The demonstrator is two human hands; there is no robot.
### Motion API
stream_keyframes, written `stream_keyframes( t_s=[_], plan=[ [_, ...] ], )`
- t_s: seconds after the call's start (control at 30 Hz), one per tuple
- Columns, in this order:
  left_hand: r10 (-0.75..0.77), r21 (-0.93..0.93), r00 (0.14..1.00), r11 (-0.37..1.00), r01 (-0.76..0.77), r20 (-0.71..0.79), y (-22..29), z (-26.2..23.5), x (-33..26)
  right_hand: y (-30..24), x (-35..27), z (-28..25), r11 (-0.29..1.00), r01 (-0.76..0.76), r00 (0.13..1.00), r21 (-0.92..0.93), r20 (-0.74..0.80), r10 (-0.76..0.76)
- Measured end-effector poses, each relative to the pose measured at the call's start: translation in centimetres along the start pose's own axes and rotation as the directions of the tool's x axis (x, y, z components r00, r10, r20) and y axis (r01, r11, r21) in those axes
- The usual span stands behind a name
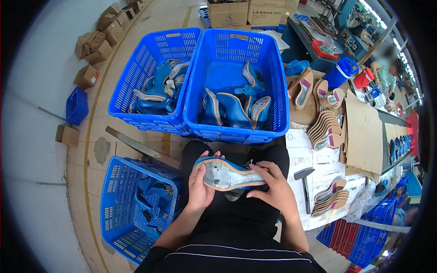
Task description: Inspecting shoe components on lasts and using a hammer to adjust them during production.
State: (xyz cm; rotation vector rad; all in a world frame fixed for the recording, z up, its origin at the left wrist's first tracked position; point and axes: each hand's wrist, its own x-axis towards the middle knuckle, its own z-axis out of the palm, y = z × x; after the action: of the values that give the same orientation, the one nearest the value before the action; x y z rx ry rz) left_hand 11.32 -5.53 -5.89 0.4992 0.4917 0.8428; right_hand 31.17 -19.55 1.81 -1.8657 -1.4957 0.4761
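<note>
Over my lap, a blue shoe (230, 176) lies sole side up, its pale grey bottom edged by a tan rim. My left hand (200, 186) grips the broad left end, with the thumb on the rim and fingers behind. My right hand (274, 185) closes around the narrower right end, thumb below and fingers above. A small dark piece by the right fingertips is too small to make out. To the right, a hammer (306, 191) lies on the paper-covered table (298, 148), near stacked insoles (331, 203).
Ahead stand two blue crates (154, 41) holding blue shoe parts. Another blue crate (111, 214) sits at lower left with blue pieces inside. More insoles (325, 129) and cardboard sheets (363, 132) occupy the right table. Cardboard boxes (86, 76) line the left wall. A person (387, 75) is at far right.
</note>
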Motion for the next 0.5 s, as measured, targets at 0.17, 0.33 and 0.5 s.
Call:
stream_keyframes(
  t_s=[0.17,0.33,0.5],
  plan=[
    [-0.028,0.032,0.999,0.999,0.029,-0.022,0.2,-0.2,1.1,1.5,-2.2,0.2,0.968,-0.249,0.968,0.033,0.041,0.247],
    [-0.021,0.113,0.998,0.993,0.027,-0.054,0.2,-0.2,1.7,2.1,-2.5,-0.3,0.986,-0.164,0.986,0.015,-0.029,0.164],
    [-0.023,0.147,0.995,0.988,0.038,-0.102,0.1,0.2,1.8,3.3,-2.7,-0.3,0.984,-0.152,0.985,0.096,-0.061,0.158]
  ],
)
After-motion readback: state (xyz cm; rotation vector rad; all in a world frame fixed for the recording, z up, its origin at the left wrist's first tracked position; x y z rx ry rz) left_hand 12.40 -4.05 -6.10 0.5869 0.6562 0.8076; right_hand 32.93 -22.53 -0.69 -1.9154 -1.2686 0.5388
